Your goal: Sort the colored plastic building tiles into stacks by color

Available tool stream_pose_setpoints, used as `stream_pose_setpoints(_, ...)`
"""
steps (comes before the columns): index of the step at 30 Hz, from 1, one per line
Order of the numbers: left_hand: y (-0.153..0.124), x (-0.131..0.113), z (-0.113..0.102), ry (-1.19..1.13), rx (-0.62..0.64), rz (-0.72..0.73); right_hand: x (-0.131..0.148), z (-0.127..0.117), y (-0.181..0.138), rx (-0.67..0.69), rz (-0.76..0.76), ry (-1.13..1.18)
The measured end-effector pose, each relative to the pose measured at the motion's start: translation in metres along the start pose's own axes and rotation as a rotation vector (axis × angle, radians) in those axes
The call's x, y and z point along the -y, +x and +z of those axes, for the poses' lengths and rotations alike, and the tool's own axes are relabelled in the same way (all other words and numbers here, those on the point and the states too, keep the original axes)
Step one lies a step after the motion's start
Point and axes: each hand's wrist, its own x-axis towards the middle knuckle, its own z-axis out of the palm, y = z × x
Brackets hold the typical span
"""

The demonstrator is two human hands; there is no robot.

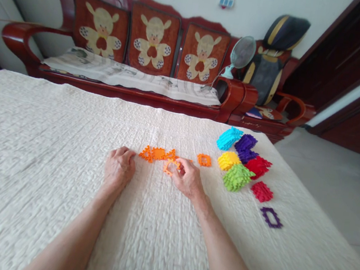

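My right hand (pixel 189 178) pinches an orange open-frame building piece (pixel 167 167) between thumb and fingers, just above the cloth. Behind it lie more orange toothed pieces in a row: a triangle (pixel 146 153), a solid square (pixel 158 153) and another triangular one (pixel 171 153); part of the row is hidden by my right hand. My left hand (pixel 120 167) rests on the cloth left of the row, its fingers curled under. Whether anything is in it is hidden. One orange square frame (pixel 203 160) lies separately to the right.
On the table's quilted white cloth (pixel 46 156), stacks of pieces stand at right: light blue (pixel 229 138), purple (pixel 246 145), yellow (pixel 229 160), green (pixel 237 177) and red (pixel 258 167). A purple frame (pixel 271 217) lies nearer. Beyond the table is a wooden sofa (pixel 132 91).
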Motion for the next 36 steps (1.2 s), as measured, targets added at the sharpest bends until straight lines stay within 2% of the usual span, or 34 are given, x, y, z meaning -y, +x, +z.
stream_pose_setpoints(3,0.0,0.0,0.0,0.007,0.003,0.006,-0.001,-0.001,0.0,0.012,-0.077,-0.062)
stream_pose_setpoints(6,0.001,0.001,0.0,0.016,0.014,0.017,0.001,-0.002,0.0,0.081,-0.118,-0.108)
stream_pose_setpoints(13,0.001,0.005,0.001,0.047,0.008,0.045,0.015,-0.01,0.0,0.244,-0.081,-0.172)
stream_pose_setpoints(23,0.001,0.012,0.006,0.048,-0.041,0.096,0.012,-0.016,-0.001,0.284,-0.112,-0.153)
stream_pose_setpoints(26,0.001,0.014,0.006,0.05,-0.033,0.091,0.009,-0.015,-0.001,0.253,-0.13,-0.124)
stream_pose_setpoints(30,0.002,0.015,0.007,0.062,-0.029,0.106,0.003,-0.012,0.002,0.162,-0.153,0.042)
stream_pose_setpoints(33,0.003,0.015,0.007,0.07,-0.03,0.111,-0.004,-0.015,0.01,0.021,-0.098,0.156)
stream_pose_setpoints(36,0.003,0.014,0.007,0.071,-0.028,0.109,-0.014,-0.023,0.019,-0.189,-0.008,0.137)
